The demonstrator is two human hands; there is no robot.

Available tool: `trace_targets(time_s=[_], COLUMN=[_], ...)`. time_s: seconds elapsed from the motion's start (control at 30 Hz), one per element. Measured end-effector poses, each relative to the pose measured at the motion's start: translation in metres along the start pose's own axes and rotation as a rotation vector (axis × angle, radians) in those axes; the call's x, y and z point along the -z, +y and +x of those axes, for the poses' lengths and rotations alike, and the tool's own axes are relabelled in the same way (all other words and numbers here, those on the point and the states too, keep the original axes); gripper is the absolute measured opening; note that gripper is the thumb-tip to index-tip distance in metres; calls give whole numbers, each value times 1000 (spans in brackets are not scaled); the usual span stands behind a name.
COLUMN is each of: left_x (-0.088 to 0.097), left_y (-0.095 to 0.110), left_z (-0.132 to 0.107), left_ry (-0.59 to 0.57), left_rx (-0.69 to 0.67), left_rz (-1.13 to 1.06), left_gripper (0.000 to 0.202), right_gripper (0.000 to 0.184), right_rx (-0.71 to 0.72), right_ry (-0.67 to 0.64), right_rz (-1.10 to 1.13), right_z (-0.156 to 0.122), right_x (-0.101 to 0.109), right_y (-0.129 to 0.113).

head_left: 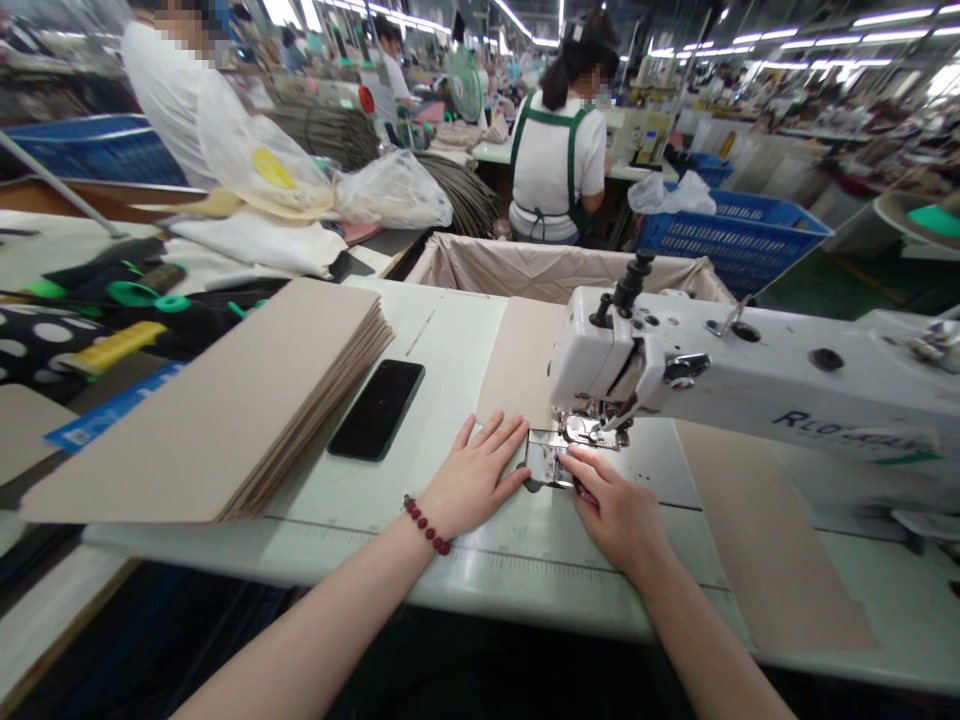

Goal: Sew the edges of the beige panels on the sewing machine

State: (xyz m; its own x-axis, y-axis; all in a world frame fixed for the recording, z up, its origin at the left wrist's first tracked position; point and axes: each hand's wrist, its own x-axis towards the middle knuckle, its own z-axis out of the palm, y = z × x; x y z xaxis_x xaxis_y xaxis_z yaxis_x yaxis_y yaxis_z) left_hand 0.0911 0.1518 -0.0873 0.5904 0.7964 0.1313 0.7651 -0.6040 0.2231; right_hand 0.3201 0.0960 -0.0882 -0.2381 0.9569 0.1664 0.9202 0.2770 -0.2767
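My left hand (474,475) lies flat with fingers spread on the table, its fingertips on the near edge of a beige sheet (517,360) that runs back under the sewing machine head (600,360). My right hand (619,510) rests just right of the metal needle plate (546,458), fingers curled and pinched at the plate's edge; a small reddish thing shows under the fingers, too small to name. The presser foot (589,430) stands directly behind both hands. A red bead bracelet is on my left wrist.
A thick stack of beige sheets (225,400) lies at the left, a black phone (377,408) beside it. Another beige sheet (765,540) lies at the right under the machine arm (810,385). A cloth-lined bin (555,268), blue crates (739,240) and other workers are behind.
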Motion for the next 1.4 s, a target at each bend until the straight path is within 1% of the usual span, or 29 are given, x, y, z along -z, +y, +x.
trace_targets(time_s=[0.57,0.9,1.0,1.17,1.23,1.33,1.4], left_x=[-1,-4,-7,-9,-4,11,20], left_y=[-1,-2,-4,-3,0,1,0], left_z=[0,-1,-1,-1,-1,1,2], left_ry=[11,28,37,81,114,166,179], left_rx=[0,-3,-6,21,61,210,295], left_rz=[8,17,25,25,30,55,77], left_gripper=[58,59,59,65,60,43,42], right_gripper=[47,46,45,44,44,45,45], right_rx=[-24,-1,-5,-15,-19,-28,-31], right_ry=[-7,10,14,29,27,20,20], right_rz=[10,8,4,-4,5,24,30], right_z=[2,-1,-2,-2,-2,-3,-3], right_x=[3,-2,-2,-1,-1,-2,-2], right_y=[-3,1,1,-1,-1,-1,-1])
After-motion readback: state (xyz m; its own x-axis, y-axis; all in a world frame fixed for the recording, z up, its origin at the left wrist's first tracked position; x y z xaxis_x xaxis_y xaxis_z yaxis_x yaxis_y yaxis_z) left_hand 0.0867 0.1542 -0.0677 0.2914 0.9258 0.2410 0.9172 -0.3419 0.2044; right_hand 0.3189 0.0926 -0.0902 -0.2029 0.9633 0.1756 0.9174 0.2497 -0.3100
